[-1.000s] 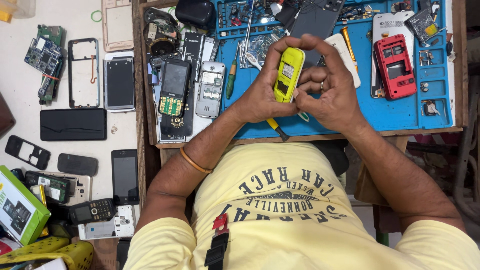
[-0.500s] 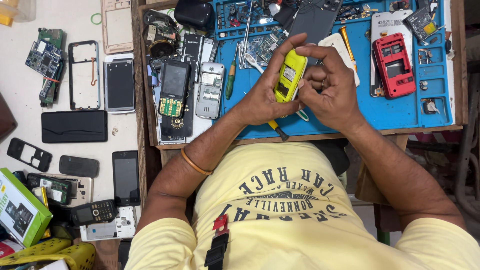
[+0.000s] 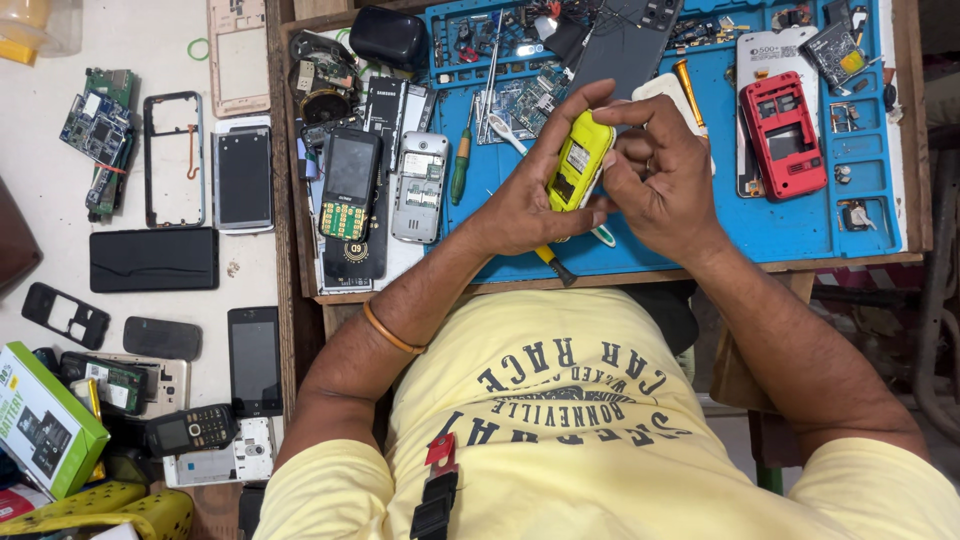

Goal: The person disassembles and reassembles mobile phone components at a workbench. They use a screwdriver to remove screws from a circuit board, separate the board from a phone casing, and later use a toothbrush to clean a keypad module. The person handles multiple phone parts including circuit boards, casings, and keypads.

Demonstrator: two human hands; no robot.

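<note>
The phone (image 3: 577, 165) is bright yellow over a blue mat (image 3: 800, 225), with a red phone shell (image 3: 783, 135) right of it, a green-handled screwdriver (image 3: 460, 165) and a silver phone (image 3: 420, 187) left of it, and a green box (image 3: 40, 420) far lower left.

Red phone shell (image 3: 783, 135) on blue mat (image 3: 800, 225), right of grip. Black keypad phone (image 3: 349, 183) + silver phone back (image 3: 419, 187) left of grip. Green box (image 3: 40, 420) far lower-left, circuit board (image 3: 95, 125) far upper-left.

Yellow phone (image 3: 577, 165): back open, tilted upright, held above blue mat (image 3: 800, 225).
</note>
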